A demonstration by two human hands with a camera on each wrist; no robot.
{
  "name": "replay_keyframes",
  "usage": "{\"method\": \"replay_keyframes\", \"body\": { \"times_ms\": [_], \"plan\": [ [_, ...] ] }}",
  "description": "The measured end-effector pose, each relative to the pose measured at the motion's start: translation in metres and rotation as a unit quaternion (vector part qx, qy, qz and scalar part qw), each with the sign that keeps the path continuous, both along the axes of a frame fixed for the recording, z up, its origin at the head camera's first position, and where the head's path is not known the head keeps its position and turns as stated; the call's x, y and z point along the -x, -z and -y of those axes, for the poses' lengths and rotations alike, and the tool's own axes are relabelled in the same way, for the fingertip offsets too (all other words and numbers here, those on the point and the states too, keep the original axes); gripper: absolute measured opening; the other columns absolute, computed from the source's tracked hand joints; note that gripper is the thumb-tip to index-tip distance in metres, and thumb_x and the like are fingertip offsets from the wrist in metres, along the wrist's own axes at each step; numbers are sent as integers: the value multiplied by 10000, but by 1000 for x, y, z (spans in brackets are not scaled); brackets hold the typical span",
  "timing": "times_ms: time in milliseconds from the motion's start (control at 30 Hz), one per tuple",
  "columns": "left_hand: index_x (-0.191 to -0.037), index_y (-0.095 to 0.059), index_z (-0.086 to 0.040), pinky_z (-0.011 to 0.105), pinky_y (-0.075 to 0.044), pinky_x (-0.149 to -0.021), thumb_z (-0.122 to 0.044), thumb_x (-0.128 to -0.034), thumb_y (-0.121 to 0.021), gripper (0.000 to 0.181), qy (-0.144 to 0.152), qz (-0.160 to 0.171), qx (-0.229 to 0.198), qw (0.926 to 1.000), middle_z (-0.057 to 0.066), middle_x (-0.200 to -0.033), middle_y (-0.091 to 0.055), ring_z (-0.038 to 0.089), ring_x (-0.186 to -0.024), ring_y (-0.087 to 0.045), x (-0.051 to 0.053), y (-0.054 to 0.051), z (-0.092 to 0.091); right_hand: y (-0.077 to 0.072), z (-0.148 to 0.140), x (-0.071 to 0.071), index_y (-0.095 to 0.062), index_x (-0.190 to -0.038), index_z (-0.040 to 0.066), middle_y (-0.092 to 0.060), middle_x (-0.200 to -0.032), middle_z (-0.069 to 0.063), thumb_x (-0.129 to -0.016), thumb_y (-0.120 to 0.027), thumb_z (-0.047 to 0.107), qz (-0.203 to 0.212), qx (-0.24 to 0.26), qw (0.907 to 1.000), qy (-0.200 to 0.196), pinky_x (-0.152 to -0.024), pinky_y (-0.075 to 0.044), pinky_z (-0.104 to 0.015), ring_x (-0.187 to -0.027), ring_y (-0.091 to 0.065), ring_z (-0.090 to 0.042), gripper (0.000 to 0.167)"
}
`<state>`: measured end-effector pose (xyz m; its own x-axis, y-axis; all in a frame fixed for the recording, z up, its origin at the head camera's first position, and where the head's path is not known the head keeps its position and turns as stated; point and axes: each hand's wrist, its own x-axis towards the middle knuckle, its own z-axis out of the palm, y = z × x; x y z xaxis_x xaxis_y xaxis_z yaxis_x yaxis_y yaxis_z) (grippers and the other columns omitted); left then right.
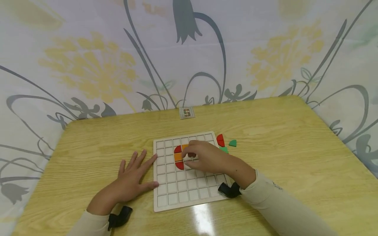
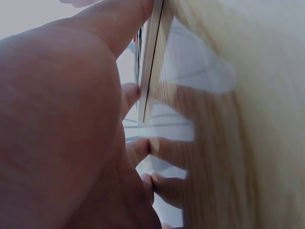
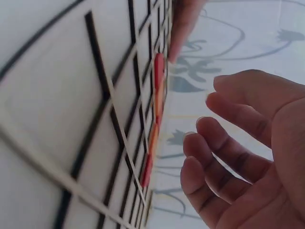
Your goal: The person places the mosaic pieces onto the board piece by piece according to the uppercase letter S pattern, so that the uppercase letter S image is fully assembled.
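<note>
Fingers (image 3: 193, 175) of my right hand (image 1: 206, 157): loosely bent, no piece seen between them, poised over the grid board (image 1: 181, 186).

Fingers of my left hand (image 1: 131, 183): straight and spread, thumb and index tips on the board's left edge.

Just left of my right fingertips, on the board: one lower red piece (image 1: 179, 165), one orange square (image 1: 178, 157), one upper red piece (image 1: 178, 149). Just beyond the fingertips: a second orange piece (image 1: 185, 146), partly hidden.

Right of my right fingers, off the grid: one green piece (image 1: 223, 149) by the board's edge; farther, red pieces (image 1: 220, 141) and a green quarter (image 1: 233, 143) on the counter (image 1: 283, 131).

Farthest ahead of my fingers: pattern card (image 1: 187, 112).

Hazards, in my judgement: a low knuckle could nudge the orange pieces askew; lifting my left fingers could let the board skid; a dragging right wrist could sweep the nearer green piece.
</note>
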<state>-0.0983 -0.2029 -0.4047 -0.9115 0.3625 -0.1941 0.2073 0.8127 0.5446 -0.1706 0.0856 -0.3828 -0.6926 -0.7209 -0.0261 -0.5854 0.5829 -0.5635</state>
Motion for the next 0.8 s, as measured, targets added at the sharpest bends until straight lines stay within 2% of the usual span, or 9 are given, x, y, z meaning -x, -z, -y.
{"method": "replay_keyframes", "body": {
  "times_ms": [167, 300, 467, 667, 800],
  "plan": [
    [-1600, -254, -306, 730, 119, -1127, -580, -890, -665, 865, -17, -64, 72, 10000, 166, -1687, -57, 472, -1533, 52, 0, 0, 0, -7, -21, 0, -728, -1121, 129, -655, -1084, 34, -952, -684, 187, -132, 362, 9992, 115, -771, -526, -255, -899, -589, -132, 184],
    [-1600, -254, -306, 730, 123, -1126, -595, -892, -654, 863, -1, -75, 14, 10000, 165, -1687, -57, 472, -1534, 53, 1, 3, -1, -10, -40, 0, -735, -1115, 120, -662, -1111, 22, -954, -684, 178, -452, 404, 9976, 321, -786, -525, -299, -913, -606, -155, 178],
    [-1603, -241, -312, 731, 124, -1125, -610, -893, -641, 867, 2, -61, 75, 10000, 163, -1688, -46, 472, -1533, 60, 1, 5, -2, -9, -62, 3, -738, -1090, 109, -667, -1060, -4, -944, -696, 152, -664, 470, 9952, 538, -748, -541, -309, -871, -612, -155, 158],
    [-1600, -255, -308, 717, 139, -1132, -600, -890, -654, 866, 10, -33, -1, 10000, 164, -1688, -48, 464, -1534, 78, 2, 4, -2, -8, -88, 10, -742, -1066, 89, -653, -959, 24, -921, -714, 98, -634, 532, 9924, 912, -710, -526, -264, -845, -595, -134, 148],
    [-1601, -247, -312, 727, 131, -1126, -616, -888, -644, 871, 13, -12, 82, 10000, 159, -1689, -44, 466, -1534, 71, 2, 3, -1, -7, -98, 13, -745, -1052, 79, -641, -925, 22, -899, -719, 62, -274, 389, 9946, 925, -712, -520, -258, -823, -577, -136, 156]
  ]
}}
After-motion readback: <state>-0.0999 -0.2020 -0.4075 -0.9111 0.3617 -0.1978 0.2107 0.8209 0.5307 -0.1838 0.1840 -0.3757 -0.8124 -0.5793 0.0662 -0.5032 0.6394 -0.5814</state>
